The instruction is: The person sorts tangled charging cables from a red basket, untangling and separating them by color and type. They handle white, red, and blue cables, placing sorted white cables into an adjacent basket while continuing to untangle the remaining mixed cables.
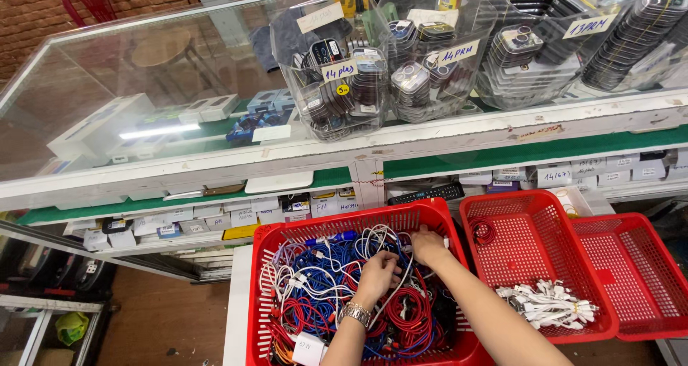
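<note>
Shop counter of glass (143, 72) above shelves of small boxes | red basket (266, 294) heaped with tangled cables (315, 287) | left hand (378, 274), wristwatch (355, 313) on wrist, fingers curled around white cables | right hand (428, 246) closed among cables near the far rim | second red basket (502, 223) with white adapters (548, 303)

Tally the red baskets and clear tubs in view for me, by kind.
Red baskets: 3 – one full of tangled cables under both hands, one with white cables, one with no contents showing.
Clear plastic tubs on the glass counter: 4.
Total: 7
</note>
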